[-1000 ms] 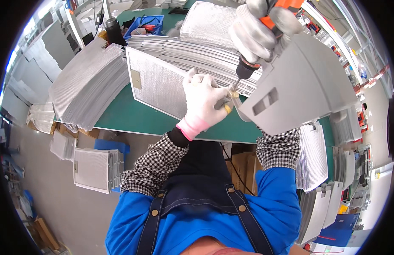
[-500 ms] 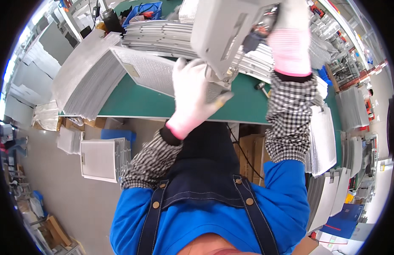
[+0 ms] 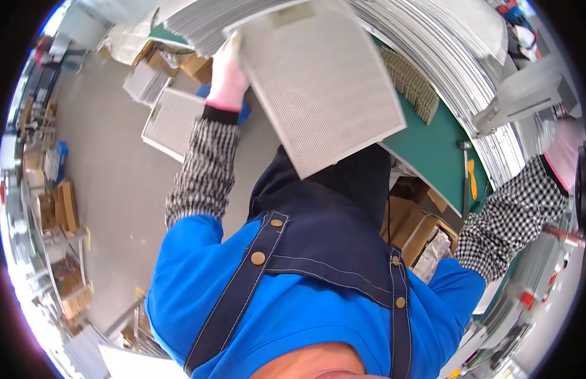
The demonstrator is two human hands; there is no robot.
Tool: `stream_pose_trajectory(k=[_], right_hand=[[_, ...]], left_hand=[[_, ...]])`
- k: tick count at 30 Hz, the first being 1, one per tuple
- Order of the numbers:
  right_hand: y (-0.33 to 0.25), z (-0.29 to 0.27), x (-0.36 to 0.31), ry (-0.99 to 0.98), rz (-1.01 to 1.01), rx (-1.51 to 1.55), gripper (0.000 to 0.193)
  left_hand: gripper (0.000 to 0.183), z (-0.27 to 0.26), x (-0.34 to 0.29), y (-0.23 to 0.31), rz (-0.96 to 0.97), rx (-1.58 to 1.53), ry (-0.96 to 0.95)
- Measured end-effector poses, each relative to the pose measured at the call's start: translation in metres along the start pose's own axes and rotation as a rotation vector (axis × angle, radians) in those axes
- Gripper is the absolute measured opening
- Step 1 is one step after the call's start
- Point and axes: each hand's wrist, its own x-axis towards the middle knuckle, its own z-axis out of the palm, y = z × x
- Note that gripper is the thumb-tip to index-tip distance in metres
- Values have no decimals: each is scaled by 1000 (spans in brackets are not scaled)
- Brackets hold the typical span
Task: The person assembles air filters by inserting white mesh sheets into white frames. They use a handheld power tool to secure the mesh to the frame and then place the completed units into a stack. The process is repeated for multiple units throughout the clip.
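Note:
My left hand (image 3: pixel 228 79), in a white glove with a pink cuff, is closed on the left edge of a rectangular metal mesh filter panel (image 3: pixel 324 88). The panel is raised and tilted over the near edge of the green workbench (image 3: pixel 441 158), in front of my apron. Far to the right, my gloved right hand (image 3: pixel 563 151) reaches beside a grey machine head (image 3: pixel 526 95). Blur and the picture's rim hide its fingers, so its grip cannot be made out.
Long stacks of mesh panels (image 3: pixel 444 69) line the bench's back. A bristled strip (image 3: pixel 412 85), a hammer (image 3: pixel 464 167) and an orange-handled tool (image 3: pixel 473 180) lie on the bench. Cardboard boxes (image 3: pixel 410 221) stand below it. More panels (image 3: pixel 173 120) stand on the floor at left.
The view has swung left. My left hand, earlier open-fingered beside the machine, now grips the mesh panel, which has come up off the bench toward me. My right hand has lowered to the right.

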Motion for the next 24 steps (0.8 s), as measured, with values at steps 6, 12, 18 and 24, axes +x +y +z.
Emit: stream_pose_trajectory(k=[6, 12, 18, 24], right_hand=[[-2, 2, -5, -15, 3, -6, 52], [-6, 13, -12, 32, -14, -2, 58], [-23, 72, -21, 40, -117, 91, 64], [-14, 140, 4, 54, -250, 262, 21]], left_hand=[[38, 100, 65, -51, -525, -917, 63], [36, 118, 28, 41, -137, -673, -221], [41, 96, 5, 110, -91, -557, -738], [27, 116, 6, 189, 674, 428, -754]])
